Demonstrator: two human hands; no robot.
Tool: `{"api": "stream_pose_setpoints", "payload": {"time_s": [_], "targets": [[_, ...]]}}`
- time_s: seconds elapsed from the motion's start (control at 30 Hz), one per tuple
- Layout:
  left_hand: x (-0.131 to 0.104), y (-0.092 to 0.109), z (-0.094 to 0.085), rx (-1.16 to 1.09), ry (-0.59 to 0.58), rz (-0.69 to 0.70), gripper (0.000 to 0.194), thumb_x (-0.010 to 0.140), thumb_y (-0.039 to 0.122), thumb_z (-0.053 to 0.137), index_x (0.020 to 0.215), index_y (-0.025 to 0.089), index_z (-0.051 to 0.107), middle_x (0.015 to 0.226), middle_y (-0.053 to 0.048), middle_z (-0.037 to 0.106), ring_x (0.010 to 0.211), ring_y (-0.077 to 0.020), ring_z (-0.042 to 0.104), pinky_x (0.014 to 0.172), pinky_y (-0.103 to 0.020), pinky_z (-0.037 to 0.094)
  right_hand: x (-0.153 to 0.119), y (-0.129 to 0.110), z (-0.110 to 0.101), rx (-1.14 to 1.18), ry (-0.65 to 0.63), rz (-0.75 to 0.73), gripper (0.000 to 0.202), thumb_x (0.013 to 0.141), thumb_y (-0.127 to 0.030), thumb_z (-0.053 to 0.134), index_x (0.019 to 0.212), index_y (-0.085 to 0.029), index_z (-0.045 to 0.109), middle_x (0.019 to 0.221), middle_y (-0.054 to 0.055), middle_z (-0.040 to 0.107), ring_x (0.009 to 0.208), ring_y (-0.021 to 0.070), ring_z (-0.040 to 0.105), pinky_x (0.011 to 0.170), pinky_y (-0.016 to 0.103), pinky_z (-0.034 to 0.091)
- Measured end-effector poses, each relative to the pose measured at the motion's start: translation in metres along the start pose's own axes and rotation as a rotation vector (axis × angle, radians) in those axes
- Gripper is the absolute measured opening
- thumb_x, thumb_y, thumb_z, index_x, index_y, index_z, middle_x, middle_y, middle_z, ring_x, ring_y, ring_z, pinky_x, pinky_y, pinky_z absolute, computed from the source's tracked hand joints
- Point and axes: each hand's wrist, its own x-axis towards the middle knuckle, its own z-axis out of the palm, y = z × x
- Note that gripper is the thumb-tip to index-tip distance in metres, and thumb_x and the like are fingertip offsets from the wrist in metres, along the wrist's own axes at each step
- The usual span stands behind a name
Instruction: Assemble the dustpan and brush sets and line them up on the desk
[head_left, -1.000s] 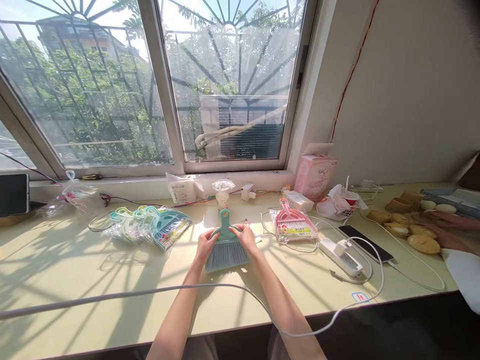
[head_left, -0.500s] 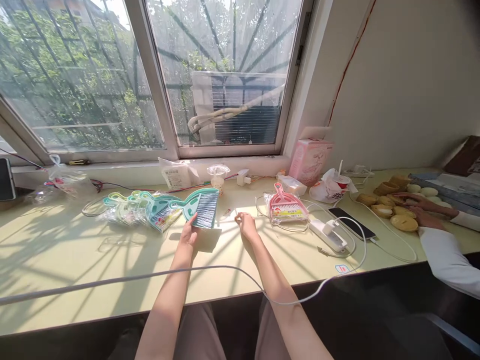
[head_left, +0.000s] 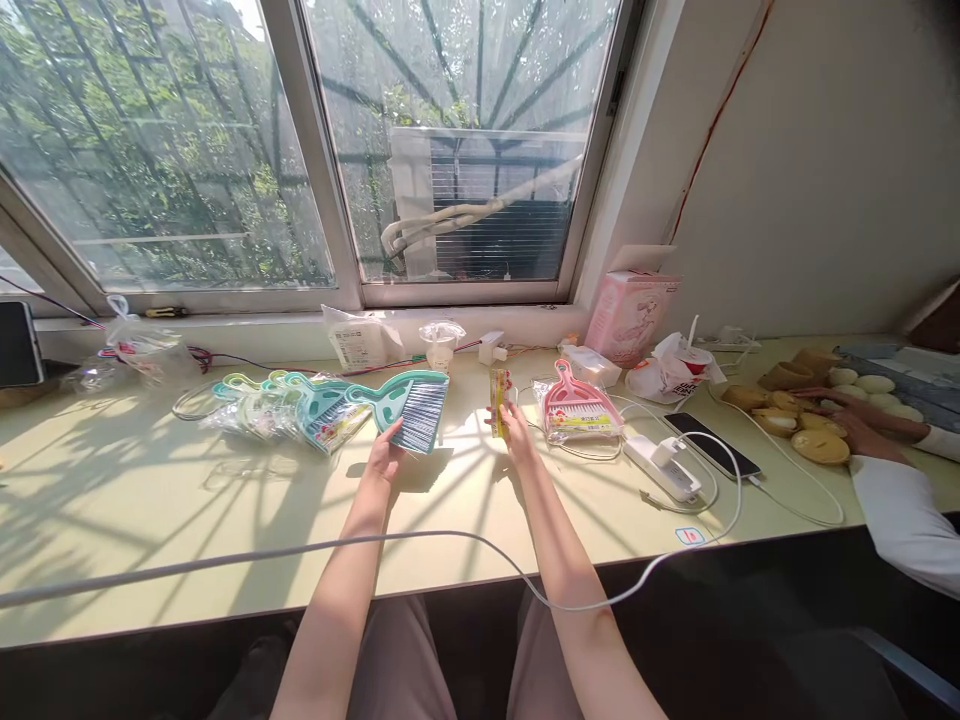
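Left fingers: left hand [head_left: 386,458] pinches the near edge of the green dustpan [head_left: 386,402], thumb in front; the fingers behind are hidden. The edge grip probably spares the bristles.
Right fingers: right hand [head_left: 517,428] is closed on a yellow printed card [head_left: 497,402], thumb side toward the viewer, fingertips just showing past its far edge. A light grip would seem enough for something so thin.
Green set: above the table, handle pointing left, tilted so the brush [head_left: 421,412], lying in the pan, faces the viewer (its shadow lies below, apart from it).
Card: upright and well apart from the pan, turned almost edge-on; its print is too small to read.
Wrapped sets: a row of green ones [head_left: 330,412] in clear film, overlapping left of the held pan, presumably laid so to save room.
Pink set [head_left: 577,408]: flat in its wrapper, right of the card hand, handle away from the person.
Back edge: lidded cup [head_left: 441,347] near the window wall, perhaps out of elbow reach.
Right side: power strip [head_left: 664,468] beside a phone [head_left: 712,446], likely for the cable's sake.
Far right: a co-worker's hand [head_left: 840,408] over brownish rounded pieces [head_left: 820,446].
Table [head_left: 225,560]: pale, sunlit, striped with shadow.
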Motion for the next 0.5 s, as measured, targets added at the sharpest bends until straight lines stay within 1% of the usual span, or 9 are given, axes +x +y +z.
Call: {"api": "stream_pose_setpoints", "payload": {"time_s": [0.07, 0.13, 0.2, 0.27, 0.33, 0.43, 0.5], "targets": [[-0.001, -0.002, 0.001, -0.067, 0.006, -0.041, 0.037, 0.093, 0.011, 0.081, 0.13, 0.013, 0.082, 0.11, -0.012, 0.089, 0.106, -0.0277, 0.085, 0.1, -0.038, 0.07, 0.0, -0.004, -0.002, 0.053, -0.043, -0.023, 0.042, 0.091, -0.061, 0.083, 0.11, -0.025, 0.075, 0.105, 0.01, 0.083, 0.09, 0.027, 0.08, 0.077, 0.038, 0.067], [-0.002, -0.003, 0.002, -0.092, -0.008, -0.069, 0.04, 0.089, 0.003, 0.08, 0.129, 0.013, 0.082, 0.103, -0.009, 0.088, 0.097, -0.0253, 0.085, 0.093, -0.034, 0.07, 0.0, -0.005, -0.005, 0.061, -0.118, -0.046, 0.05, 0.078, -0.06, 0.094, 0.108, -0.023, 0.079, 0.106, 0.011, 0.082, 0.089, 0.0268, 0.077, 0.071, 0.036, 0.064], [-0.004, -0.003, 0.001, -0.067, -0.034, -0.091, 0.044, 0.087, 0.001, 0.081, 0.129, 0.014, 0.081, 0.1, -0.007, 0.087, 0.094, -0.025, 0.084, 0.089, -0.033, 0.068, 0.0, -0.004, -0.005, 0.063, -0.194, -0.058, 0.056, 0.065, -0.055, 0.102, 0.106, -0.022, 0.084, 0.103, 0.01, 0.082, 0.088, 0.0258, 0.075, 0.071, 0.034, 0.061], [-0.005, -0.004, 0.0, -0.003, -0.073, -0.101, 0.049, 0.084, 0.003, 0.084, 0.132, 0.016, 0.08, 0.103, -0.007, 0.088, 0.098, -0.0266, 0.084, 0.092, -0.035, 0.067, -0.001, -0.002, -0.004, 0.044, -0.268, -0.075, 0.054, 0.059, -0.049, 0.104, 0.102, -0.022, 0.088, 0.097, 0.006, 0.081, 0.086, 0.0236, 0.074, 0.075, 0.033, 0.06], [-0.006, -0.005, -0.003, 0.072, -0.114, -0.096, 0.053, 0.082, 0.007, 0.088, 0.133, 0.018, 0.078, 0.109, -0.008, 0.088, 0.105, -0.029, 0.084, 0.099, -0.039, 0.066, -0.003, 0.0, 0.0, 0.008, -0.344, -0.122, 0.043, 0.061, -0.045, 0.1, 0.096, -0.022, 0.091, 0.092, 0.004, 0.078, 0.086, 0.0223, 0.073, 0.079, 0.034, 0.061], [-0.01, -0.009, -0.009, 0.18, -0.192, -0.098, 0.056, 0.08, 0.019, 0.095, 0.132, 0.02, 0.077, 0.115, -0.011, 0.087, 0.115, -0.0339, 0.083, 0.11, -0.046, 0.063, -0.006, 0.002, 0.005, -0.044, -0.432, -0.186, 0.022, 0.071, -0.039, 0.087, 0.085, -0.024, 0.093, 0.091, 0.005, 0.074, 0.09, 0.0219, 0.072, 0.086, 0.035, 0.063], [-0.013, -0.013, -0.012, 0.214, -0.268, -0.074, 0.057, 0.079, 0.027, 0.098, 0.133, 0.022, 0.078, 0.117, -0.012, 0.087, 0.121, -0.0371, 0.082, 0.114, -0.05, 0.062, -0.006, 0.002, 0.005, -0.1, -0.482, -0.186, 0.019, 0.074, -0.032, 0.078, 0.082, -0.024, 0.093, 0.095, 0.006, 0.073, 0.091, 0.0214, 0.071, 0.087, 0.035, 0.063]]}}
